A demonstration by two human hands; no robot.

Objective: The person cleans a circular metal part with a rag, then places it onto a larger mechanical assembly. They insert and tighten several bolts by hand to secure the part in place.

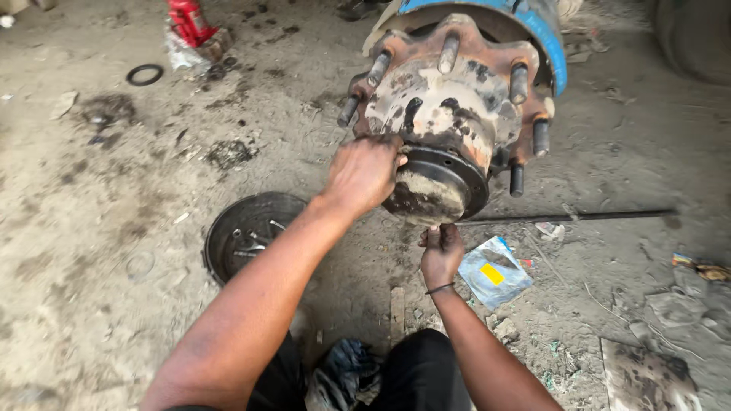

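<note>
Gripping the greasy black round metal hub cap point(435, 185) on the rusty studded wheel hub point(449, 91): left hand point(364, 172) closed over its top-left rim, right hand point(442, 250) pinching the bottom edge, likely steadying it. Round black metal pan point(228, 228) holds loose parts on the dirt floor point(91, 190) just beside.

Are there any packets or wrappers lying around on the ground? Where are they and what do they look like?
Flat packet: on the dirt just right of the right hand, below the hub cap; pale blue, roughly rectangular, with a yellow patch.
Small wrapper scrap: far right edge on the ground; crumpled, orange and dark.
Crumpled wrapping: top left, under the red jack; whitish, too blurred to tell more.
No signs or screens.
</note>
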